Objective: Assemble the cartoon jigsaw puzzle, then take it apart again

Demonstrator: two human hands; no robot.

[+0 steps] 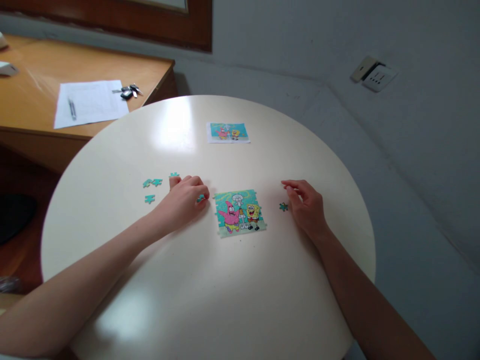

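A partly assembled cartoon jigsaw puzzle (240, 214) lies flat in the middle of the round table. Just left of it, my left hand (185, 200) is curled with thumb and fingertips around a small teal puzzle piece (200, 198), partly covered by the fingers. Another teal piece (174, 175) peeks out behind that hand's little finger. My right hand (308, 207) rests to the right of the puzzle, fingers loosely extended and holding nothing. Close to its thumb lies a loose dark green and yellow piece (283, 206), apart from the puzzle.
Several loose teal pieces (149, 199) lie left of my left hand. A printed reference picture (229, 133) sits farther back on the white round table (240, 300). On a wooden desk (33, 65) are a paper sheet (97, 100), a pen (72, 109) and keys (129, 91).
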